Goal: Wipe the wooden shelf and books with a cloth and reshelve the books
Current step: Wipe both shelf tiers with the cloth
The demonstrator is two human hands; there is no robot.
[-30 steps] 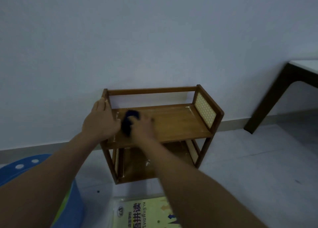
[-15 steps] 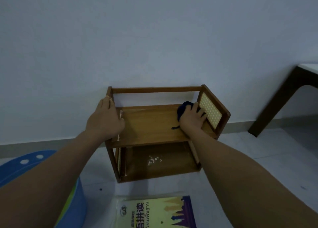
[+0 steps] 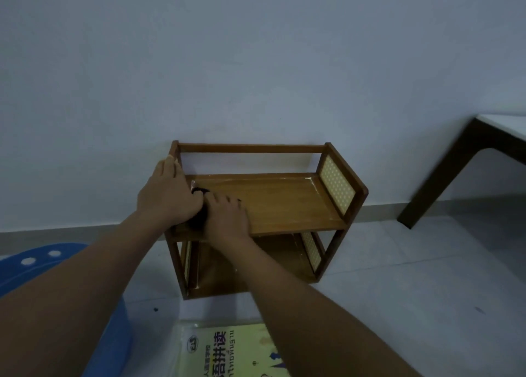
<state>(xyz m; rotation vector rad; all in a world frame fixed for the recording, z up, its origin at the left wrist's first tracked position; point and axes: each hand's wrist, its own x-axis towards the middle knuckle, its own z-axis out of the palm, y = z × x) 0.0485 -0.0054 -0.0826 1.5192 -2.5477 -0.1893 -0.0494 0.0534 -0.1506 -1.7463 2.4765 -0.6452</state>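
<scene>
A small two-tier wooden shelf (image 3: 284,203) with woven side panels stands on the floor against the wall. My left hand (image 3: 166,196) grips its left side panel at the top. My right hand (image 3: 227,217) presses a dark blue cloth (image 3: 199,220) onto the left end of the top board, close beside my left hand; most of the cloth is hidden under my fingers. A yellow book (image 3: 227,351) lies flat on the floor in front of the shelf, partly covered by my right forearm.
A blue plastic stool (image 3: 42,263) with white holes sits at the lower left. A dark wooden table (image 3: 455,166) with a white top stands at the right. The lower tier (image 3: 222,280) holds no books. Grey floor tiles spread to the right.
My right hand has slid the cloth from the right end of the top board back to the left end. My left hand has stayed on the left panel.
</scene>
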